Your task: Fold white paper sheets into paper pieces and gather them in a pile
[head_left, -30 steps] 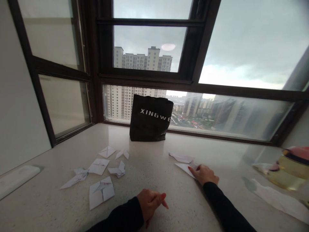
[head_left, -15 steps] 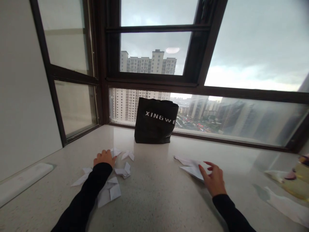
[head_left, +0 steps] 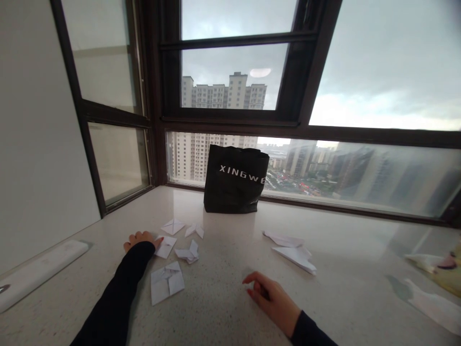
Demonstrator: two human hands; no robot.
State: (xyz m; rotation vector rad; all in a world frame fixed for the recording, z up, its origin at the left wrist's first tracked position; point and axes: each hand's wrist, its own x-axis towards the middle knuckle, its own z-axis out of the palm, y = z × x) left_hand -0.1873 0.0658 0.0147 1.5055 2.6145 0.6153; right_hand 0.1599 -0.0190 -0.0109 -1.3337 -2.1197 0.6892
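In the head view, your left hand (head_left: 139, 240) is resting on the left part of the sill (head_left: 212, 317), out from its back left corner, its thumb lying over the left side of a small square (head_left: 167, 247) of folded paper; its fingers are curling low, and I cannot tell whether they are gripping anything. Around that square, a crossed square (head_left: 173, 226) and a winged piece (head_left: 194, 231) are lying nearer the back edge, a bent piece (head_left: 187, 253) to its right, a larger square (head_left: 176, 283) nearer you. Your right hand (head_left: 272, 299) is poised mid-sill, thumb and forefinger bending together with a slight gap, holding nothing visible. The small square is likely feeling light, stiffer along its creases and easily crushed, so gently pinching a folded edge is seeming safest.
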